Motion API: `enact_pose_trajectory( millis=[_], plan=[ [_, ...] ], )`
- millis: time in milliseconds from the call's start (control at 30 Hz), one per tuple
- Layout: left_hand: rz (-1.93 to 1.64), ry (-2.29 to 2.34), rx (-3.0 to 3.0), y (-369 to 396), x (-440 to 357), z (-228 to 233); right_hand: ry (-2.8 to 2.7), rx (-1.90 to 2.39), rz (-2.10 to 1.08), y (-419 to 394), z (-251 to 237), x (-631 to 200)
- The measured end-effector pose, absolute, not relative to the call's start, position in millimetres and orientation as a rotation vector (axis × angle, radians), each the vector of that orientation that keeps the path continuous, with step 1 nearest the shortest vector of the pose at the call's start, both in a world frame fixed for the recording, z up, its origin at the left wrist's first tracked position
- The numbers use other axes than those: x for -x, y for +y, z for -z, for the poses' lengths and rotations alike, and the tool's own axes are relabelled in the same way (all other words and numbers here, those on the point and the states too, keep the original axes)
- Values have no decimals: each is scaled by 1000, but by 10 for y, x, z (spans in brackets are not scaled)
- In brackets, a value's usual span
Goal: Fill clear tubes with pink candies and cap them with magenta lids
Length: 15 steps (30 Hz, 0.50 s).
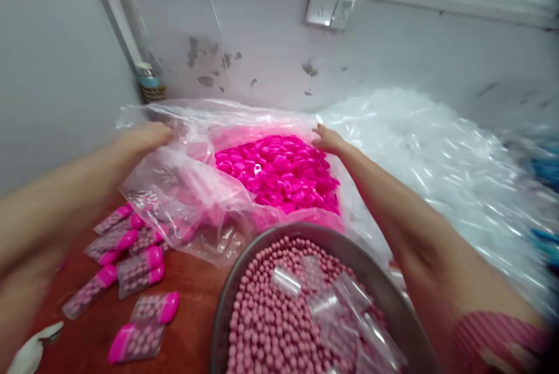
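A clear plastic bag (pixel 174 187) full of bright pink caps (pixel 279 173) lies open on the wooden table (pixel 192 298), against the back wall. The left hand (pixel 146 136) grips the bag's left rim, fingers curled closed over the plastic. The right hand (pixel 327 140) rests at the bag's right rim, fingers stretched out and loosely together; the picture is blurred there, so it seems only to touch the plastic rather than pinch it. Just in front of the bag stands a round metal bowl (pixel 384 286) filled with small pink beads (pixel 266 316), with a few clear empty tubes (pixel 286 281) lying on top. Left of the bowl, filled tubes with pink caps (pixel 140 269) lie scattered. Right of the bag rises a heap of clear plastic (pixel 441 158).
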<state>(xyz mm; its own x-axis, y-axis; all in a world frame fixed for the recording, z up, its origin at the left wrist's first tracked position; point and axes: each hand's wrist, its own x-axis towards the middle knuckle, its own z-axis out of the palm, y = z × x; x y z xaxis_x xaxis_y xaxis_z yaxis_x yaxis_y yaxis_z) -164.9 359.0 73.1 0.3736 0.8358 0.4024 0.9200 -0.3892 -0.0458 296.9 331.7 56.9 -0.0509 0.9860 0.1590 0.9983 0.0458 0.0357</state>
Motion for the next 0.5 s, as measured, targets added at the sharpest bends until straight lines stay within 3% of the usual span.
enact_pose_trajectory(
  millis=[67,200,367,500],
  plan=[
    [443,-1733,2291,3423,1657,-693,-2111,2059,216,3108,-661,-2972],
    [477,-1887,2084,2989,1571,-984,-1938,1470,24,2276,-847,-2864],
    [543,-1474,2132,1887,967,-1041,-2226,1376,-662,968,-841,-2591],
    [609,-1092,2461,996,350,-670,-2555,1356,-592,484,-569,-2306]
  ],
)
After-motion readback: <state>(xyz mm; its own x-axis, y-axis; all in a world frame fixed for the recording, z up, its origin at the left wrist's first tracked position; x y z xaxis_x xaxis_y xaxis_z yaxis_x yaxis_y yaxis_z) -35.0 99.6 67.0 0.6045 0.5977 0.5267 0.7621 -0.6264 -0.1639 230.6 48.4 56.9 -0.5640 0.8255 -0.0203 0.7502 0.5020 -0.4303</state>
